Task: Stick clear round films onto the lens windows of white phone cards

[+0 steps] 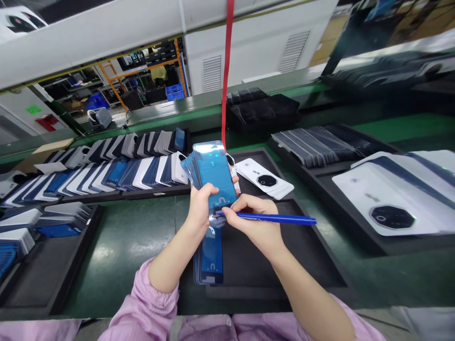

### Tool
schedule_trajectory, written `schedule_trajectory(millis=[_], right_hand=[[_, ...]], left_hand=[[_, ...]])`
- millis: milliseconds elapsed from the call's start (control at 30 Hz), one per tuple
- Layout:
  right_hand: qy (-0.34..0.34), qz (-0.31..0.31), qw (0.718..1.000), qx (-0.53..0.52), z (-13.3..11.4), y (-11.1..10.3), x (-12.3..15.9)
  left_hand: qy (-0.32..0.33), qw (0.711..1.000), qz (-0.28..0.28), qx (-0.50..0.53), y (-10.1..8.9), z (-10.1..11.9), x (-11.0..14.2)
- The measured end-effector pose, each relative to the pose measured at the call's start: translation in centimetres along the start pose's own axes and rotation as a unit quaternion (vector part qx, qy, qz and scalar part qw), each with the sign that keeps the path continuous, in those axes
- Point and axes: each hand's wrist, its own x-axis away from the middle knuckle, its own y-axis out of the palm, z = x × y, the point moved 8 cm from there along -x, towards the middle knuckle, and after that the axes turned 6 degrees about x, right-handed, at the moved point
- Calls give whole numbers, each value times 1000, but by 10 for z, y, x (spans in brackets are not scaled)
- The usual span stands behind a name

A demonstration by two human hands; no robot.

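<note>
My left hand [199, 206] is closed round a fanned stack of phone back covers [215, 171], blue film side facing me, thumb lying across the top one. In my right hand [258, 222] is a blue pen [284, 219], its point end at the lower edge of the top cover; whether the tip touches is hard to tell. Beneath my hands, another pile of blue-filmed covers [213, 258] lies along the left edge of a black tray [280, 246]. Beyond my right hand, white back covers [265, 179] with a dark round camera area rest on that tray's far part.
Trays of upright covers [152, 173] run along the left and back left. A part-filled black tray [46, 265] is at the near left. To the right, a tray bears large white covers [355, 199] and dark wrapped covers [330, 142]. A red strap [226, 71] hangs behind my hands.
</note>
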Motion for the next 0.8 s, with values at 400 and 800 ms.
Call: schedule_trajectory(millis=[400,800], right_hand=[[-36,-39,998,40,-11,3,7],[30,-29,995,-89,5,-4,1]], left_hand=[[-28,1000,6,-9,3,5,4],[-35,999,-8,4,2,2,0]])
